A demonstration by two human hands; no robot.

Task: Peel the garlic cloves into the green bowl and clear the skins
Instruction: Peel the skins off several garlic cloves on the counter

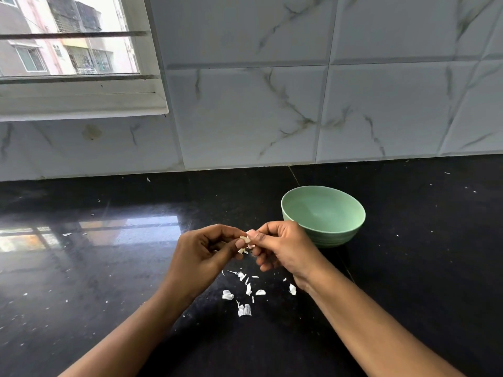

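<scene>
Near: white skins scattered on black tabletop. Above them: my left hand and right hand, both grips pinching one garlic clove. Beyond, right: green bowl, upright. Far: tiled wall; window, left.

Daylight enters from the window at the upper left, where the sky is blown out to white. The glossy black counter mirrors that window as a bright patch of glare near its left edge. Elsewhere it is dark, so shadows hardly show on it. The tiled wall is softly and evenly lit. The green bowl has a mild sheen inside. Wide-angle distortion bows the tile joints and tilts them toward the right. White skins stand out crisply on the counter. The garlic clove, pinched between the left hand and the right hand, looks slightly blurred, perhaps from motion.
</scene>
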